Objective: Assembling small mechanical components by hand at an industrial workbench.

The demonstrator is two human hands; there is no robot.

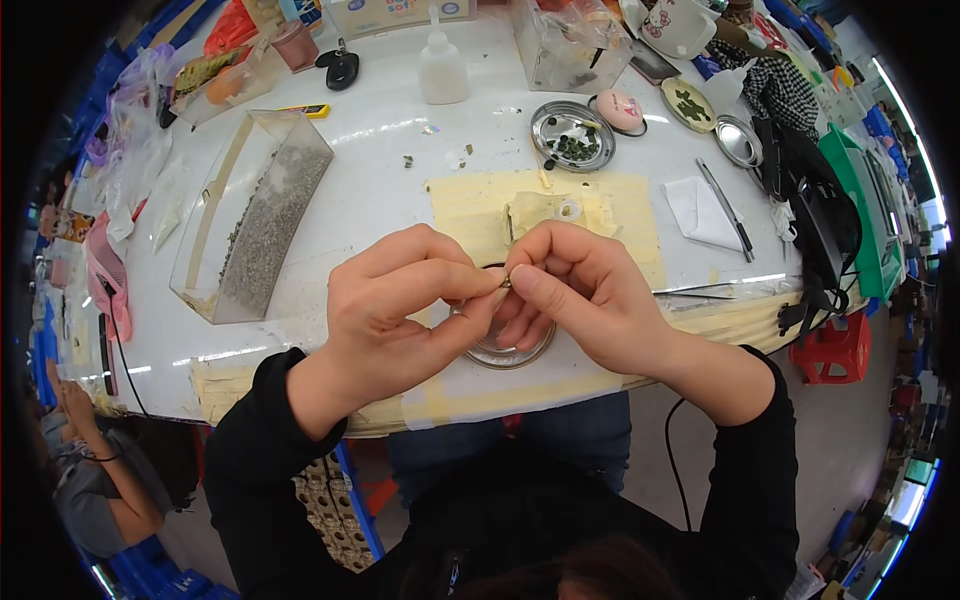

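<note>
My left hand (390,305) and my right hand (595,300) meet above the table's near edge, fingertips pressed together. Between them they pinch a tiny dark, gold-tinged piece (506,283), too small to name. Beneath the hands lies a round metal dish (510,358), mostly covered by my fingers, so its contents are hidden. Just beyond is a tape-covered block (540,215) with a small whitish ring (569,211) on top. Farther back, a round metal tray (572,158) holds several small dark green and black bits.
A clear bin of grey granules (270,225) stands at left. Farther back are a white squeeze bottle (442,72), a car key (340,66) and a pink round case (620,111). At right, tweezers (725,205) lie by a folded white cloth (697,212). Another person's arm (125,485) shows at lower left.
</note>
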